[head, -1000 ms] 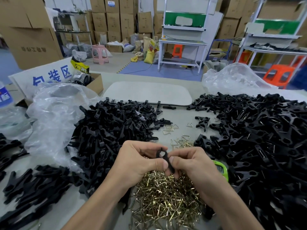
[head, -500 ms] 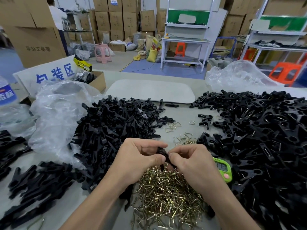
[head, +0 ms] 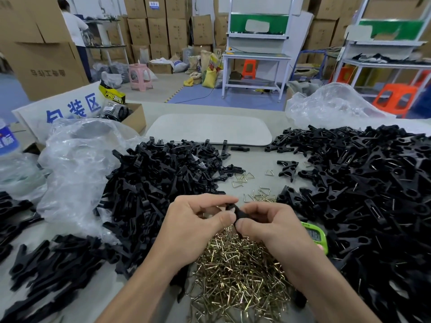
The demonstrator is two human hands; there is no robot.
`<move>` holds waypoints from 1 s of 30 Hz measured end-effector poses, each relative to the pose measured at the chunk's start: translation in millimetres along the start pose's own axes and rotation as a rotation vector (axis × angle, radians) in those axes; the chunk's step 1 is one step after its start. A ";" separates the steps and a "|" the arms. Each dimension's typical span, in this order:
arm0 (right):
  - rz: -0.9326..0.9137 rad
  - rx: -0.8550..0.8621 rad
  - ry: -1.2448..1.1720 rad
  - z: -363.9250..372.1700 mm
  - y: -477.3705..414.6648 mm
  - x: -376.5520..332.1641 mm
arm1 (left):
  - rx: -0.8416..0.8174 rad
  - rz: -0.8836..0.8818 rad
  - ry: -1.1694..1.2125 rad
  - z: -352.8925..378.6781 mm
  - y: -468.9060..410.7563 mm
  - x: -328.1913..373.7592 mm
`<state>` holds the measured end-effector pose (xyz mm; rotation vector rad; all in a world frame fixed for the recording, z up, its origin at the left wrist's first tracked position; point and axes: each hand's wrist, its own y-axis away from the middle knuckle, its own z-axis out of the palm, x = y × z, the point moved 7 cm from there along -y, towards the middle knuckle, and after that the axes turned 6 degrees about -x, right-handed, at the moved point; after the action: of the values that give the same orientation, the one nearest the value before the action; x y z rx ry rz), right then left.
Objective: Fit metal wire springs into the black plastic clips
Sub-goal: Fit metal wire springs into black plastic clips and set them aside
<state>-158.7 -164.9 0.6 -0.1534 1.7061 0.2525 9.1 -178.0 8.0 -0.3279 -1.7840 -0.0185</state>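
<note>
Both hands meet above a heap of brass-coloured wire springs point(head: 235, 273) at the table's near edge. My left hand point(head: 198, 227) and my right hand point(head: 270, 227) pinch one black plastic clip point(head: 236, 212) between thumbs and fingertips; most of the clip is hidden by the fingers. Whether a spring sits in it I cannot tell. A large pile of black clip parts point(head: 163, 183) lies to the left, and a larger pile of black clips with wire showing point(head: 363, 192) fills the right side.
A few loose springs point(head: 258, 194) lie beyond my hands. A green digital counter point(head: 313, 233) peeks out behind my right wrist. Crumpled plastic bags point(head: 77, 169) sit at left and back right, more clips point(head: 46, 269) at near left, a white board point(head: 210, 129) behind.
The hands stay together on the clip over the spring heap. The clip's ring end, visible above the thumbs a second ago, is now mostly covered by the fingers.
</note>
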 end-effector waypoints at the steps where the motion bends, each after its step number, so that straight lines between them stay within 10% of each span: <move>1: 0.003 0.020 -0.020 -2.6 -0.6 0.5 | -0.029 0.012 -0.049 1.7 0.4 1.4; 10: 0.007 0.144 0.020 -18.0 0.6 2.4 | 0.152 0.137 -0.252 -1.8 11.4 11.1; 16: 0.181 0.069 0.873 -5.9 0.9 12.2 | 0.372 0.099 -0.242 -19.0 14.3 7.7; 30: -0.023 0.297 0.440 -27.7 5.4 -3.7 | 0.358 0.176 -0.371 -14.9 11.7 12.6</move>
<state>-186.0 -166.8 8.4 -0.0069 2.1548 -0.0608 23.5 -167.0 21.8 -0.2374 -2.0717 0.5102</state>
